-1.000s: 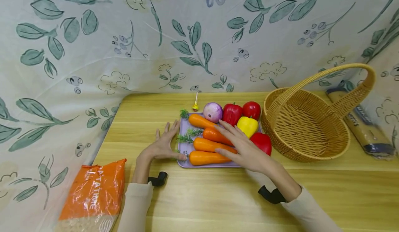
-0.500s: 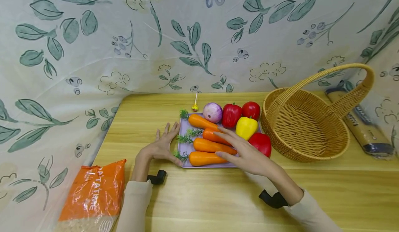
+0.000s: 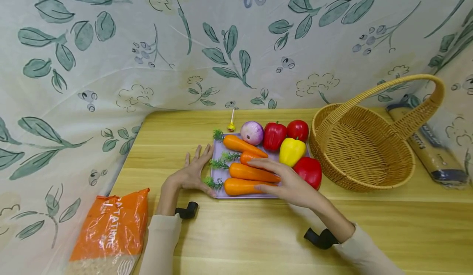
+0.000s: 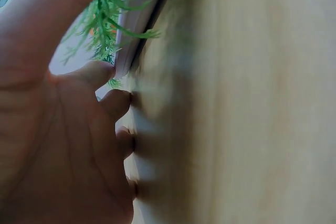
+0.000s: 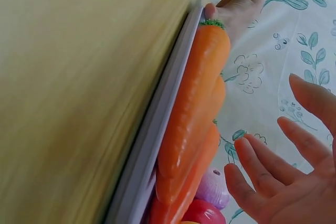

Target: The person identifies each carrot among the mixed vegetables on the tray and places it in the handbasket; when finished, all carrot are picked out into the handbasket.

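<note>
Right hand (image 3: 293, 185) shifted over carrots (image 3: 245, 171), grip spread; left hand (image 3: 189, 177), grip spread, beside tray (image 3: 218, 149).

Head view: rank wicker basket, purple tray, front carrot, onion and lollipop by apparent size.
Largest to smallest:
1. Wicker basket
2. Purple tray, partly covered, but its outline is clearly second
3. Front carrot, its tip end near the right hand
4. Onion
5. Lollipop

No close ties.

We see pale beige sleeves (image 3: 160, 242) ending short of the bare hands (image 3: 190, 175), and two bent black fittings (image 3: 188, 211).
</note>
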`<move>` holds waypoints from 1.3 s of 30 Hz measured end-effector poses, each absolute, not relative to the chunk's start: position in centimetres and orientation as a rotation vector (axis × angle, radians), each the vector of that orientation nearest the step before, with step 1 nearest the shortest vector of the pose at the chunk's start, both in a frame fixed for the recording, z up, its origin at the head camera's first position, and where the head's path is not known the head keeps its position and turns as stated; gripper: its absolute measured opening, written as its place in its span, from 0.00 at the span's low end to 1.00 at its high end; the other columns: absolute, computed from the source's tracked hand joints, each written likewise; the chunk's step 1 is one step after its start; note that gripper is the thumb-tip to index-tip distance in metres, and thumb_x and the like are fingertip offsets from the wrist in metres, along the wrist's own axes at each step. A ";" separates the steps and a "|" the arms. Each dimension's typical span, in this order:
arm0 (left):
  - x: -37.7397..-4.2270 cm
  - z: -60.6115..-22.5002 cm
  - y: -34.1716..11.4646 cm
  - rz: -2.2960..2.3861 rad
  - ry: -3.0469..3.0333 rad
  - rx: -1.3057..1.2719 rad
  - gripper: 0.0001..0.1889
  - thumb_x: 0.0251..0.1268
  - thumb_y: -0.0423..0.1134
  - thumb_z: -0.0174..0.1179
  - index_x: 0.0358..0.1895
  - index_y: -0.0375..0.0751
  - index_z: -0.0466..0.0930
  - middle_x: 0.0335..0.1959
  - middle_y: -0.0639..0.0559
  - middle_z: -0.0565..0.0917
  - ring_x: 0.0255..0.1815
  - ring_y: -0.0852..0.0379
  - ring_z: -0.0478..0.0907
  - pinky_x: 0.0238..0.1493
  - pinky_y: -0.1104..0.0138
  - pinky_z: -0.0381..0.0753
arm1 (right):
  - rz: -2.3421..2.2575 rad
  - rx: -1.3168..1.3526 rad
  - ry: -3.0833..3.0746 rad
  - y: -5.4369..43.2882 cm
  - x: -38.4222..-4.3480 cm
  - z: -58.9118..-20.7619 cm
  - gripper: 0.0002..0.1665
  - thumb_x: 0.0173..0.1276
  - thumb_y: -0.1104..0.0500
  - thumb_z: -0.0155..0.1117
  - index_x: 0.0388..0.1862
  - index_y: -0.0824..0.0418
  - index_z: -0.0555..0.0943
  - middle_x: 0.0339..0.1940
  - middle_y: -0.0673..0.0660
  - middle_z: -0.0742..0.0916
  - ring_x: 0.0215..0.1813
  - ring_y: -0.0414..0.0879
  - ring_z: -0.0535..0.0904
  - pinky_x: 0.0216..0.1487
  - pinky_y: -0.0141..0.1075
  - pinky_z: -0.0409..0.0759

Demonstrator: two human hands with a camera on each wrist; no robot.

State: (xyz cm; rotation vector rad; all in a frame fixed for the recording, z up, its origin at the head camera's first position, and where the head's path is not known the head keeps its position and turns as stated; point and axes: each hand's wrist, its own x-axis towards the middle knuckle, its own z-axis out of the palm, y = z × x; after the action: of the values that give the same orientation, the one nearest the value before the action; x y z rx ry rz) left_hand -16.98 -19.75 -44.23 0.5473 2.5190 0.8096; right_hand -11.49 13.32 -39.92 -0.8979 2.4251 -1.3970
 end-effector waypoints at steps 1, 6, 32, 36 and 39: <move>-17.0 -44.2 -19.7 0.810 2.519 0.546 0.81 0.34 0.53 0.87 0.85 0.46 0.29 0.87 0.44 0.30 0.85 0.38 0.17 0.80 0.36 0.14 | -1.397 -0.889 2.428 13.2 -11.5 -40.0 0.35 0.70 0.54 0.73 0.75 0.52 0.75 0.75 0.47 0.79 0.78 0.48 0.72 0.78 0.54 0.72; -16.9 -44.2 -19.7 0.815 2.524 0.554 0.81 0.34 0.54 0.87 0.85 0.46 0.30 0.87 0.43 0.31 0.86 0.38 0.18 0.80 0.36 0.15 | -1.336 -0.908 2.497 12.7 -11.5 -40.6 0.33 0.66 0.55 0.76 0.70 0.54 0.79 0.72 0.48 0.81 0.75 0.49 0.74 0.75 0.52 0.76; -17.0 -44.1 -19.6 0.818 2.524 0.553 0.81 0.34 0.53 0.87 0.85 0.46 0.29 0.87 0.44 0.31 0.86 0.39 0.18 0.81 0.37 0.16 | -1.166 -0.858 2.667 10.8 -10.8 -41.7 0.25 0.64 0.56 0.78 0.61 0.49 0.87 0.55 0.49 0.85 0.59 0.45 0.79 0.61 0.46 0.83; -16.9 -44.1 -19.6 0.823 2.524 0.554 0.81 0.34 0.53 0.87 0.85 0.46 0.30 0.87 0.44 0.31 0.86 0.39 0.18 0.81 0.38 0.16 | -1.150 -0.834 2.672 10.6 -10.8 -41.9 0.25 0.64 0.57 0.78 0.61 0.50 0.87 0.55 0.49 0.85 0.59 0.46 0.79 0.62 0.48 0.83; -16.9 -44.1 -19.7 0.823 2.524 0.552 0.81 0.34 0.53 0.87 0.85 0.46 0.30 0.87 0.45 0.31 0.86 0.39 0.18 0.81 0.38 0.16 | -1.151 -0.820 2.666 10.5 -10.7 -42.0 0.25 0.64 0.58 0.78 0.60 0.51 0.87 0.54 0.50 0.85 0.59 0.47 0.80 0.63 0.50 0.82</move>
State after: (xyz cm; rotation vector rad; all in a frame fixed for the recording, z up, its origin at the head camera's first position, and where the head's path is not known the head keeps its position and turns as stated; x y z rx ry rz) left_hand -16.92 -19.67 -44.14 0.5516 2.5238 0.8231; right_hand -10.74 10.51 -42.01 -0.8201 2.6662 -1.1513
